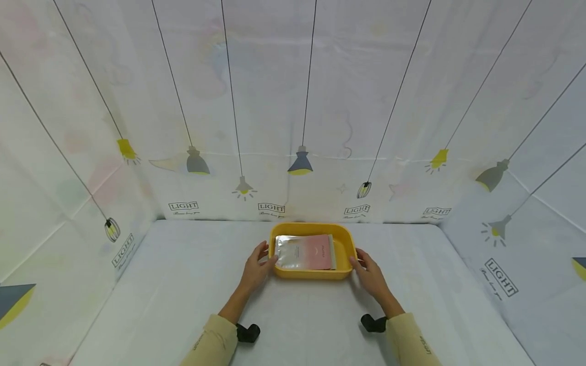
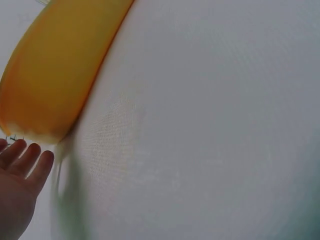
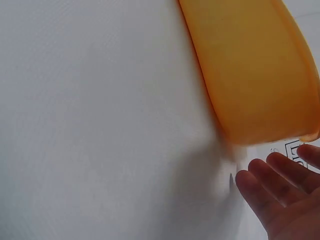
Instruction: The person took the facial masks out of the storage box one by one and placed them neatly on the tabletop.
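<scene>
A yellow tray (image 1: 316,275) sits on the white table toward the back wall. In it lies a flat pouch (image 1: 302,252), silvery on the left and pink on the right, with another flat edge showing beneath. My left hand (image 1: 256,269) is at the tray's left end, thumb by the rim. At the right end is my right hand (image 1: 371,274), its thumb likewise close to the rim. Both wrist views show loosely extended fingers (image 2: 40,170) just off the tray's end wall. Whether either thumb touches the rim, I cannot tell.
White cloth (image 1: 293,315) covers the tabletop around the tray. Behind and to both sides hang white curtains (image 1: 274,101) printed with lamps. A black wrist mount (image 1: 248,333) sticks out from the left cuff, and a similar black mount (image 1: 373,324) from the right.
</scene>
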A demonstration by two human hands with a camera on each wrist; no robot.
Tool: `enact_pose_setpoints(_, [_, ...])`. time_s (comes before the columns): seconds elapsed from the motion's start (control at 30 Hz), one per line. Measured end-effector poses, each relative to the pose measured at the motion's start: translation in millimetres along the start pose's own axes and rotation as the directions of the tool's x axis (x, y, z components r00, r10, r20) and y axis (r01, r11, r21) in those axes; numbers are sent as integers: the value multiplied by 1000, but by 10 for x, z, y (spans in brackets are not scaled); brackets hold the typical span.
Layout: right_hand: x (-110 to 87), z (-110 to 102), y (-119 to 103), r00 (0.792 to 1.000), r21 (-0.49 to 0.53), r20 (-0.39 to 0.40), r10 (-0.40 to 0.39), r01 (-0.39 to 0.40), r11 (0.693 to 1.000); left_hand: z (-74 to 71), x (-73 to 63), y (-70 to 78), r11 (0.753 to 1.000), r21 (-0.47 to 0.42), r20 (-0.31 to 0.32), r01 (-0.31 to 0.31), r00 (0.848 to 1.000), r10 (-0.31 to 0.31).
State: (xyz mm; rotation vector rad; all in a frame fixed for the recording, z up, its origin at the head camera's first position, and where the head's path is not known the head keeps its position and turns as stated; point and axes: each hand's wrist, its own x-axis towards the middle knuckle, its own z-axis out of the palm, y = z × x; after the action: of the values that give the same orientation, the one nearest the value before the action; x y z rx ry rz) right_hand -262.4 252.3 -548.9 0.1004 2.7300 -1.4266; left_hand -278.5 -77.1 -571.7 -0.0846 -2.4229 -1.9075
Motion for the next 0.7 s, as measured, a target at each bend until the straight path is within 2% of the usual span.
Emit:
enact_pose_setpoints(0.1, [7, 30, 36, 1000, 84, -18, 2, 0, 996, 23, -11, 4, 1000, -18, 10, -10, 1000, 11])
enact_pose_setpoints(0.23, [6, 60, 68, 1000, 161, -12, 10, -8, 987, 39, -20, -18, 998, -44, 12, -54, 998, 54])
enact_pose_setpoints(0.47, [-5, 86, 80, 1000, 198, -7, 21, -19, 980, 69, -21, -61, 997, -46, -7, -66, 998, 66])
enact_pose_setpoints(0.7, [7, 111, 65, 1000, 243, -21, 7, -2, 970, 69, -31, -15, 997, -34, -47, -72, 996, 71])
